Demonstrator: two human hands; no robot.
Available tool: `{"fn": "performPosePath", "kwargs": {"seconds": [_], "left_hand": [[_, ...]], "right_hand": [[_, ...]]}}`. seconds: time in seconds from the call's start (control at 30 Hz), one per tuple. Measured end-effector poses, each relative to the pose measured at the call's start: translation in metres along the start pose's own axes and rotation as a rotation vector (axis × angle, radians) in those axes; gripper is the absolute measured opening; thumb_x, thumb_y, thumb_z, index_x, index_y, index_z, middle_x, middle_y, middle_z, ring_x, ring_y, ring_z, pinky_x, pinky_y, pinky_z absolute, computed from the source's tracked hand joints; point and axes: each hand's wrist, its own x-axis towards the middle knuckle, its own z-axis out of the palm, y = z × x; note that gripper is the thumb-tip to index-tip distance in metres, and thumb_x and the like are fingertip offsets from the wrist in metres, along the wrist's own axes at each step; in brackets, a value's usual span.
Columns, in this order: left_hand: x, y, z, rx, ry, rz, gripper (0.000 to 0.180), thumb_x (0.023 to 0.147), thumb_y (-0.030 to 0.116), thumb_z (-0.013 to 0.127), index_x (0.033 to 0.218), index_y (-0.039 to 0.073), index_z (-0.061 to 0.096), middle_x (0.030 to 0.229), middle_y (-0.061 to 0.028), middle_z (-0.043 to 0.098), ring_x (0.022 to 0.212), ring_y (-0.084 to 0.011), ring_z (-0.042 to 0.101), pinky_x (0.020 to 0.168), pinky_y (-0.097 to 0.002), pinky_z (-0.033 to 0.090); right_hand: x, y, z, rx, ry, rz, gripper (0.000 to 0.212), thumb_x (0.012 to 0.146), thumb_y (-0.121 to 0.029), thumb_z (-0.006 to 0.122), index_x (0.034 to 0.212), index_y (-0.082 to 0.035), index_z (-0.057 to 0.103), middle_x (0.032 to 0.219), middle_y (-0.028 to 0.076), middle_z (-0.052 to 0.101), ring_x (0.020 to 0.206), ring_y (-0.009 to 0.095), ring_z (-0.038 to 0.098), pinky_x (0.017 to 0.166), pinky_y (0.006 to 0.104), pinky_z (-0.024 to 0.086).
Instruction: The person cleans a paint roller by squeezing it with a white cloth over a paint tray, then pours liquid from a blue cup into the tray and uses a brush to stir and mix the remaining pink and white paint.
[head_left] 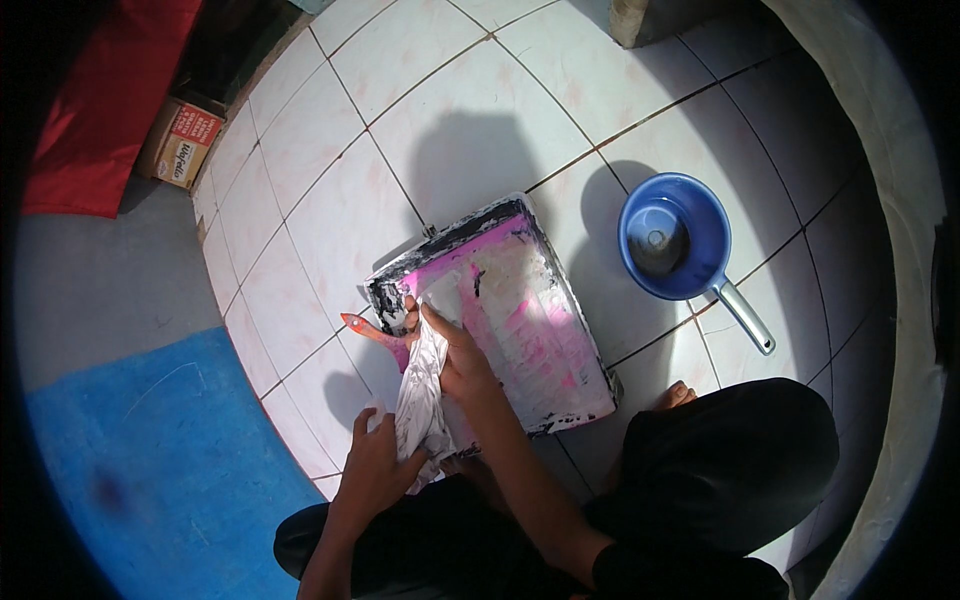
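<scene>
A crumpled white cloth [424,385] hangs between my two hands over the left edge of a paint tray [585,345]. The tray is smeared with pink, white and black paint. My right hand [455,352] pinches the cloth's upper end, thumb on top. Lower down, my left hand [375,462] holds the cloth's bottom part between thumb and fingers. A paintbrush [368,328] with an orange handle pokes out left of the cloth, close to my right fingertips. Its bristle end is partly hidden, and whether my right hand grips it too is unclear.
A blue dipper [712,240] with a grey handle and some liquid inside stands right of the tray on white floor tiles [330,190]. At the left are a blue floor area [160,430], a cardboard box [183,140] and a red cloth [105,100].
</scene>
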Motion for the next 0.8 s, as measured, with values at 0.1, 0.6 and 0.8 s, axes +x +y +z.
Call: {"fn": "performPosePath", "kwargs": {"seconds": [0.1,0.6,0.8], "left_hand": [[-0.002,0.0,0.0,-0.006,-0.018,-0.033,0.056,0.078,0.023,0.068,0.115,-0.015,0.049,0.114,-0.0349,0.054,0.127,-0.0482,0.038,0.105,-0.0483,0.036],[-0.007,-0.001,0.002,0.06,0.116,0.076,0.056,0.078,0.021,0.069,0.116,-0.015,0.05,0.107,-0.0324,0.059,0.122,-0.0491,0.043,0.105,-0.0489,0.035],[-0.005,0.001,-0.002,0.099,0.136,0.097,0.058,0.08,0.023,0.067,0.114,-0.021,0.05,0.093,-0.0327,0.062,0.105,-0.044,0.056,0.111,-0.0477,0.028]], "right_hand": [[0.001,0.003,0.009,0.028,0.067,-0.059,0.025,0.096,-0.02,0.06,0.114,-0.003,0.052,0.089,-0.002,0.051,0.072,0.005,0.047,0.064,0.0199,0.041],[0.002,0.006,0.028,-0.063,0.207,-0.198,0.028,0.093,-0.021,0.066,0.076,-0.018,0.045,0.066,-0.008,0.033,0.056,0.004,0.03,0.051,0.0221,0.026],[0.003,0.01,0.027,-0.067,0.222,-0.237,0.026,0.093,-0.024,0.066,0.078,-0.016,0.047,0.067,-0.008,0.038,0.055,0.003,0.032,0.049,0.0204,0.027]]}}
